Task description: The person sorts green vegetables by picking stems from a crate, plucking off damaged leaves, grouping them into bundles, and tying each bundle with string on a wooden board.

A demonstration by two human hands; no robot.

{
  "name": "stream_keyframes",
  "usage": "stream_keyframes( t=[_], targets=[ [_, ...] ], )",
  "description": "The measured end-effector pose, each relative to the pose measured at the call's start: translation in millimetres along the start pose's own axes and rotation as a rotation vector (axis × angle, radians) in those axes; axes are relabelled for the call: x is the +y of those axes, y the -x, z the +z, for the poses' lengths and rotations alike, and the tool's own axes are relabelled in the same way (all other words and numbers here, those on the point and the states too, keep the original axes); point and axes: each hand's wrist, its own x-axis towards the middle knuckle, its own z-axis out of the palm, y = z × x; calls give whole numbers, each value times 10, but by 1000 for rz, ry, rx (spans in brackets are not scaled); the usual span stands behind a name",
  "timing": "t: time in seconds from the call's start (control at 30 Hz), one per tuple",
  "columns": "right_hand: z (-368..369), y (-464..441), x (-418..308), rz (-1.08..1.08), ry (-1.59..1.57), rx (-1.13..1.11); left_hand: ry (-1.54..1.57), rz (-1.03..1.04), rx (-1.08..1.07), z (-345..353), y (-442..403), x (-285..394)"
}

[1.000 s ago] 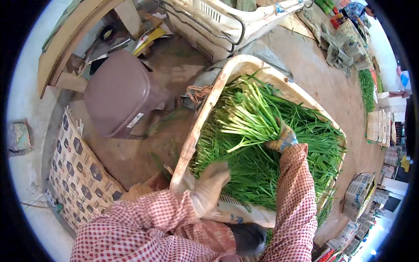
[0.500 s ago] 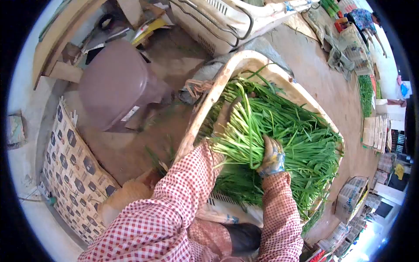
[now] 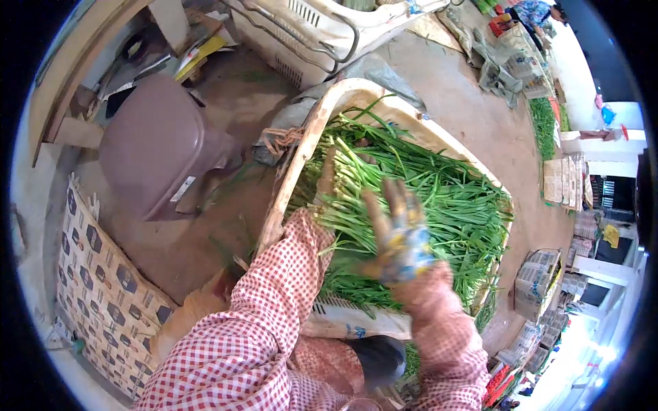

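Long green leafy stalks (image 3: 452, 212) fill a worn cream plastic crate (image 3: 291, 175), their pale cut ends toward its left side. My left hand (image 3: 326, 179), in a glove, lies against those pale ends inside the crate; the stalks and the sleeve hide most of its fingers. Over the middle of the greens is my right hand (image 3: 396, 236), in a blue and yellow stained glove. Its fingers are spread, with nothing held, and it is slightly blurred.
A mauve plastic stool (image 3: 154, 144) stands left of the crate. Another cream crate (image 3: 308, 34) is behind. Patterned cardboard (image 3: 103, 288) leans at the lower left. Newspaper-wrapped boxes (image 3: 538, 284) sit at the right. A person (image 3: 531, 15) is at the far upper right.
The bundle from my right hand now lies on the other stalks. My right hand has let go and opened. My left hand has moved up to the cut ends.
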Motion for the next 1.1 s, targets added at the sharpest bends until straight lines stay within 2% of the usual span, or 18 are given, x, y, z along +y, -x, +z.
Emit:
stream_keyframes(
  t=[0.03,0.1,0.17,0.2,0.23,0.27,0.33,0.4,0.43,0.5,0.57,0.6,0.67,0.73,0.8,0.87,0.9,1.1],
  targets=[
    [173,-62,-70,-2,28,22,-108,47,49,-62,-35,6],
    [423,-105,-7,-2,66,37,29,-108,202,501,247,-22],
    [587,-151,94,10,52,384,-61,-271,222,540,234,-35],
    [563,-139,169,-25,-58,525,-133,-96,246,476,161,-150],
    [601,-77,230,-24,-59,518,-210,-115,232,576,170,-188],
    [669,19,294,41,-535,526,-286,-135,216,675,187,-233],
    [516,58,308,110,-1003,506,-353,-164,147,721,229,-457],
    [242,148,262,485,-2361,380,-841,194,-11,724,310,-692],
    [390,283,363,372,-2028,438,-1014,389,-73,760,382,-779],
    [440,426,370,46,-1379,518,-723,49,-161,745,393,-776],
    [386,461,502,402,-2108,504,-690,79,-261,760,498,-802],
    [416,520,559,404,-2108,512,-655,105,-361,803,564,-797],
    [407,611,581,218,-1604,622,-660,-22,-426,944,560,-627],
    [305,657,567,88,-1410,687,-1201,0,-661,957,519,-608],
    [342,752,710,630,-2178,614,-1326,133,-691,990,495,-684],
    [490,895,740,618,-1746,556,-1476,199,-736,957,527,-715],
    [490,937,712,574,-1688,541,-1606,302,-741,1033,579,-669],
    [309,1189,615,279,-1201,499,-1548,379,-868,1124,613,-802]
  ],
)
